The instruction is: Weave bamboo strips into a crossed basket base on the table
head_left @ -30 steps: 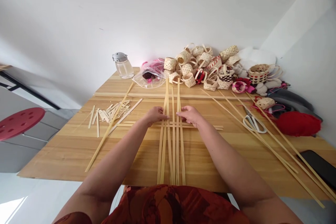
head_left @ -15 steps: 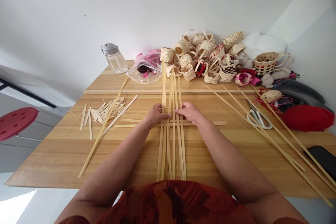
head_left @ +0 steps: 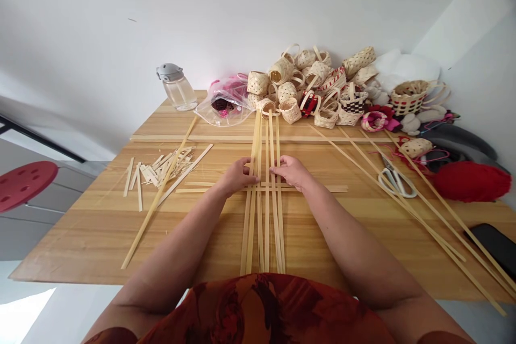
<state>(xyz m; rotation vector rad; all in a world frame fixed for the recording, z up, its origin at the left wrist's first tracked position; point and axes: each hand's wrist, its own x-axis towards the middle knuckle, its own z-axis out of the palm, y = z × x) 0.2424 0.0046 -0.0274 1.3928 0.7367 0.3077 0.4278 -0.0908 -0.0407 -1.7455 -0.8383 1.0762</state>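
Note:
Several long pale bamboo strips run lengthwise on the table in front of me, crossed by a few crosswise strips near their middle. My left hand is closed at the left side of the lengthwise strips, thumb on top, gripping the leftmost ones just above the crossing. On the right side, my right hand pinches the right-hand lengthwise strips between thumb and fingers. A gap with a single strip lies between the two thumbs. Fingertips under the strips are partly hidden.
Small woven baskets are heaped against the wall. A bottle, a plastic bag and short strip offcuts lie left. To the right are white-handled scissors, loose long strips, red yarn and a phone.
The far ends of the left lengthwise strips have swung rightward, closer to the others. Both hands stay almost in place, still gripping the strips.

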